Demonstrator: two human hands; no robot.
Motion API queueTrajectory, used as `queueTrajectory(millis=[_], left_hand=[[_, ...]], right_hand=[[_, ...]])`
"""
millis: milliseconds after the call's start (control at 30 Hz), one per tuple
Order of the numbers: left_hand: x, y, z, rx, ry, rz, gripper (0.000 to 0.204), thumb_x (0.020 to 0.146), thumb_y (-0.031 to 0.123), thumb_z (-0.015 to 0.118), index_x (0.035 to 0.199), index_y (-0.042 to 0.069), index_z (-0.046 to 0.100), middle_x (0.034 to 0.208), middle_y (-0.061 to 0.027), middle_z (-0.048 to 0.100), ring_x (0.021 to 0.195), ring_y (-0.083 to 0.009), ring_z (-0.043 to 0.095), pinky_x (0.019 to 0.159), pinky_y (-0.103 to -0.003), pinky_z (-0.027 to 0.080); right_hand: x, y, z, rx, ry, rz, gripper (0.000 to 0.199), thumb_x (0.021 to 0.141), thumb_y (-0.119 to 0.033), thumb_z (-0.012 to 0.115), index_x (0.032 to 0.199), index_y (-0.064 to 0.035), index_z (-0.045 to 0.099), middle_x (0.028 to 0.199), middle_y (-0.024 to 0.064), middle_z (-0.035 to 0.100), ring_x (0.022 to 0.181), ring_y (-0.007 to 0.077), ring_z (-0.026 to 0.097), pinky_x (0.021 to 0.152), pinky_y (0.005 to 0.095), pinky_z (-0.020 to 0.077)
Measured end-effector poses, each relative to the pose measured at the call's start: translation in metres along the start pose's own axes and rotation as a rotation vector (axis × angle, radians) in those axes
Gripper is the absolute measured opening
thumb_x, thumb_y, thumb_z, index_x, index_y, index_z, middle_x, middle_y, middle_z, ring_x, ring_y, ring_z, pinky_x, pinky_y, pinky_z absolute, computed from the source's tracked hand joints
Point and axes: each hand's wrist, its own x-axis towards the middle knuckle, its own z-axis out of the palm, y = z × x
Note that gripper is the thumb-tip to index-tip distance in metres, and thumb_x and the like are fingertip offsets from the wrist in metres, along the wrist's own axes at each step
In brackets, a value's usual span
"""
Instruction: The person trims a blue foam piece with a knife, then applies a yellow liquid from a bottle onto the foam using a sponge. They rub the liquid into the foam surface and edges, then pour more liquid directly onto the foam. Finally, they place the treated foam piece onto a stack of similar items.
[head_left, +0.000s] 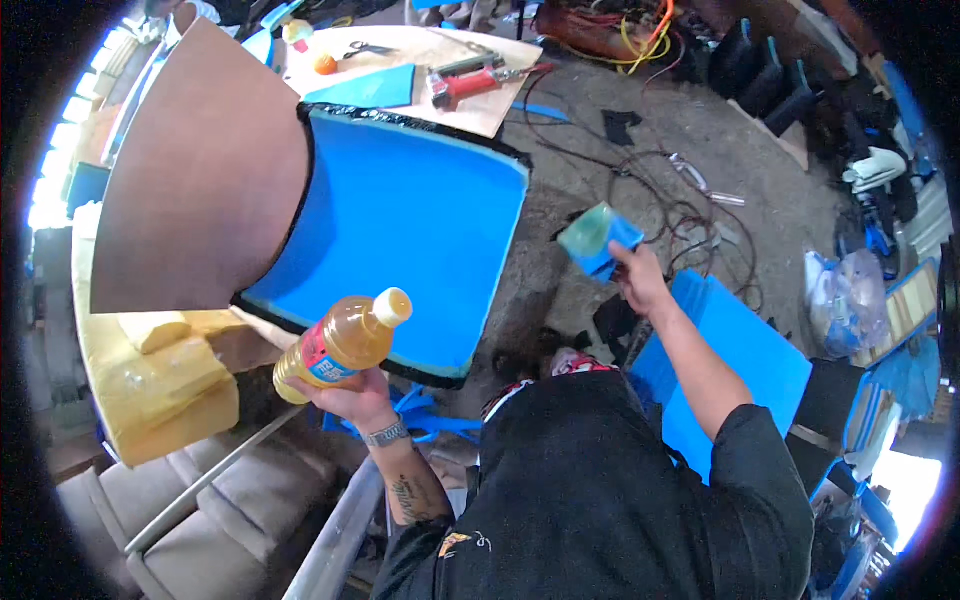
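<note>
Left hand [352, 397] — curls around a bottle of yellow liquid [352, 335]; right hand [640, 275] — pinches a blue-green piece [585, 242]. Beyond the left hand lies a blue panel [400, 220].

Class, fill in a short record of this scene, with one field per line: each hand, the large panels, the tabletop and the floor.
Left hand: holds a clear bottle of amber liquid, tilted, with a pale cap
Left wrist: metal watch
Right hand: holds a small blue-green piece; its exact kind is unclear
Large panels: curved brown panel left of a dark-edged blue panel
Tabletop: red tool, scissors, blue sheet, orange round object
Floor: tangled cables
</note>
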Motion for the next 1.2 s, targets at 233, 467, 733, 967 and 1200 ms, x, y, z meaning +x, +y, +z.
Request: queueTrajectory(millis=[233, 467, 733, 967, 1200], left_hand=[[0.0, -0.044, 0.02, -0.051, 0.012, 0.06, 0.073, 0.08, 0.063, 0.047, 0.127, 0.007, 0.039, 0.124, -0.0136, 0.048, 0.113, -0.0321, 0.049, 0.094, -0.048, 0.042], [0.004, -0.076, 0.049, -0.226, 0.264, 0.178, 0.07, 0.084, 0.064, 0.039, 0.127, 0.008, 0.04, 0.124, -0.0124, 0.048, 0.115, -0.0294, 0.048, 0.097, -0.046, 0.039], [-0.057, -0.138, 0.115, -0.197, 0.555, 0.489, 0.042, 0.084, 0.046, 0.05, 0.116, 0.017, 0.051, 0.116, -0.0055, 0.055, 0.105, -0.0248, 0.055, 0.081, -0.043, 0.05], [-0.124, -0.185, 0.105, 0.914, 0.911, 0.92, 0.054, 0.07, 0.007, 0.068, 0.118, 0.009, 0.043, 0.115, -0.0106, 0.048, 0.104, -0.0245, 0.051, 0.088, -0.041, 0.046], [-0.137, -0.214, 0.117, 1.012, 1.113, 0.889, 0.076, 0.054, 0.001, 0.079, 0.119, 0.006, 0.039, 0.113, -0.0105, 0.047, 0.105, -0.0236, 0.049, 0.093, -0.038, 0.042]], right_hand=[[0.059, -0.108, 0.014, 0.369, -0.207, -0.155, 0.04, 0.081, -0.018, 0.065, 0.117, -0.0076, 0.05, 0.109, 0.0032, 0.059, 0.098, 0.0196, 0.057, 0.086, 0.0383, 0.046], [0.259, -0.16, 0.057, 0.216, -0.351, -0.131, 0.042, 0.082, -0.013, 0.064, 0.12, -0.0092, 0.048, 0.106, 0.0032, 0.059, 0.092, 0.0188, 0.059, 0.077, 0.0368, 0.0496], [0.491, -0.178, 0.21, 0.056, -0.608, -0.183, 0.033, 0.083, -0.013, 0.063, 0.112, -0.0004, 0.053, 0.1, 0.0057, 0.06, 0.086, 0.016, 0.058, 0.074, 0.0309, 0.0485], [0.584, -0.145, 0.346, -0.134, -0.558, 0.139, 0.033, 0.08, -0.028, 0.067, 0.107, -0.0152, 0.053, 0.099, 0.0022, 0.054, 0.078, 0.0203, 0.055, 0.054, 0.0315, 0.0473], [0.653, -0.082, 0.358, -0.524, -0.379, -0.007, 0.032, 0.075, -0.026, 0.07, 0.097, -0.0037, 0.063, 0.088, 0.0137, 0.064, 0.061, 0.0217, 0.061, 0.043, 0.0351, 0.0491]])
